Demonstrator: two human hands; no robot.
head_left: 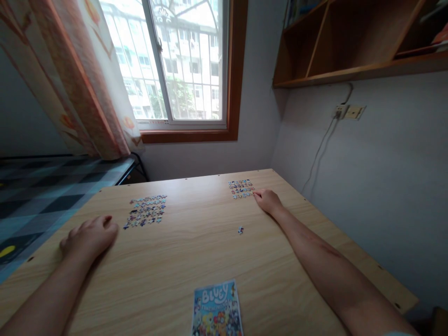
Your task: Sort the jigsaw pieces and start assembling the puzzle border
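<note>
My left hand rests on the wooden table with its fingers curled loosely, holding nothing, just left of a patch of small jigsaw pieces. My right hand reaches far across the table, its fingertips pinched together at the right edge of a smaller group of jigsaw pieces; whether a piece is between them is too small to see. A single loose piece lies between the two arms. A blue puzzle box or picture card lies at the near edge.
The table stands in a corner, with a wall on the right carrying a socket and cable. A window and curtain are behind it, wooden shelves above right, and a checked bed cover to the left.
</note>
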